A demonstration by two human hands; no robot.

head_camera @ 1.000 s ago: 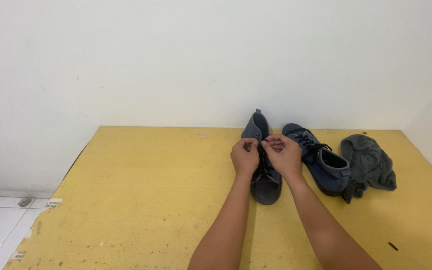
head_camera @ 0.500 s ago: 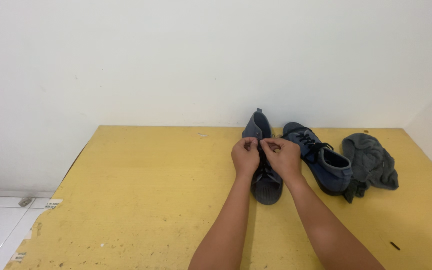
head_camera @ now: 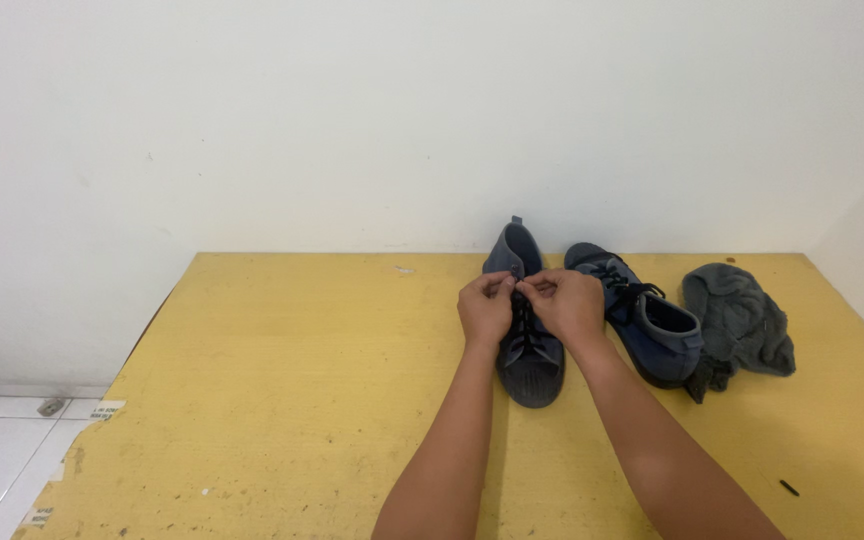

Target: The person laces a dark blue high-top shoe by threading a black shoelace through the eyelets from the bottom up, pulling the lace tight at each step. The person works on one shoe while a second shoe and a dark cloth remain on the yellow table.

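Left hand (head_camera: pixel 485 308) and right hand (head_camera: pixel 564 302): fingers pinched shut on black laces (head_camera: pixel 522 325) over a blue shoe (head_camera: pixel 529 360), toe toward the person, on the yellow tabletop (head_camera: pixel 292 400). Second shoe (head_camera: pixel 652 330) just right; grey cloth (head_camera: pixel 742 320) beyond.

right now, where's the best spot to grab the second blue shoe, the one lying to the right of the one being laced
Probably the padded collar at the heel of the second blue shoe, coming from the near right. The opening faces up and sits nearest the person, so fingers can hook inside. Its toe points toward the wall, and the right hand crowds its left side; the grey cloth lies close on the right.
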